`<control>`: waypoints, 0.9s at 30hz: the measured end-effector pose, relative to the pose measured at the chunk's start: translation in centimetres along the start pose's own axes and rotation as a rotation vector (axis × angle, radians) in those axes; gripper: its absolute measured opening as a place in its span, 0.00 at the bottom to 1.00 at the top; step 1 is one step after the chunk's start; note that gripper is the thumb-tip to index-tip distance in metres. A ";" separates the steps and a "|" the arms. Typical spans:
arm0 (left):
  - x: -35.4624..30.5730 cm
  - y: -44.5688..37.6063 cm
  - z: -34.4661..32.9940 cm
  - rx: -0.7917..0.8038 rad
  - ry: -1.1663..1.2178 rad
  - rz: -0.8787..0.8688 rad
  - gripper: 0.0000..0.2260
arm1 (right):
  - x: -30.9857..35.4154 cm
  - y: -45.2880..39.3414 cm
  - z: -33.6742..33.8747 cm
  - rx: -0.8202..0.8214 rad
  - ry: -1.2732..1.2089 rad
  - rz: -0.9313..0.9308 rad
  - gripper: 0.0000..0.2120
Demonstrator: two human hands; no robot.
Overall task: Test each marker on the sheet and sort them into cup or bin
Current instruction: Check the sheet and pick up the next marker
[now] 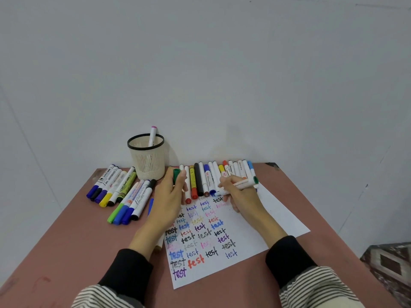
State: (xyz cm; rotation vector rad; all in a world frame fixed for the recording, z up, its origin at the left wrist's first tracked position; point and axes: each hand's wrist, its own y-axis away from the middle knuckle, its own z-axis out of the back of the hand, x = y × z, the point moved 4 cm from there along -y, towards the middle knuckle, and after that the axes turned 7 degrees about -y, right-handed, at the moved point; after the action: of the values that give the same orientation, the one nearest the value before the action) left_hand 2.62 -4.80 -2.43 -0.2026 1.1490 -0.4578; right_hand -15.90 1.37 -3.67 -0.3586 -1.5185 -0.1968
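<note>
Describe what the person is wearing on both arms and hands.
Both hands are bare: the left hand and right hand show no gloves, and no rings or watch can be made out. Each forearm has a snug black cuff at the wrist, and behind it a looser sleeve in narrow black-and-white horizontal stripes.

Even, soft, bright light; faint shadows on wall [200, 63]; wide-angle bending at edges; slight softness.

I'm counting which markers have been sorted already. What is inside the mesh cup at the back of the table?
One white marker with a pink end stands inside the mesh cup, leaning and poking above its black rim. Its lower part is blurred behind the mesh, so anything lying at the bottom cannot be ruled out.
</note>
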 end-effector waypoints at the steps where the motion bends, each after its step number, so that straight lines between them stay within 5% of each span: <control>1: 0.0 0.0 0.0 -0.011 0.012 -0.003 0.14 | -0.1 0.1 -0.2 0.019 0.015 0.010 0.15; 12: 0.8 -0.1 0.1 -0.105 0.036 0.074 0.18 | -0.5 0.4 -0.7 -0.003 0.229 0.033 0.16; 27: 1.4 -0.1 0.0 -0.076 0.008 0.076 0.21 | -0.9 0.0 -0.2 -0.070 0.192 0.026 0.17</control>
State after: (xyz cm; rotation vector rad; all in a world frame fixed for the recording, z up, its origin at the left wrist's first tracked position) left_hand 3.05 -5.50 -3.56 -0.2228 1.1787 -0.3484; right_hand -15.73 1.16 -4.60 -0.4035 -1.3193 -0.2571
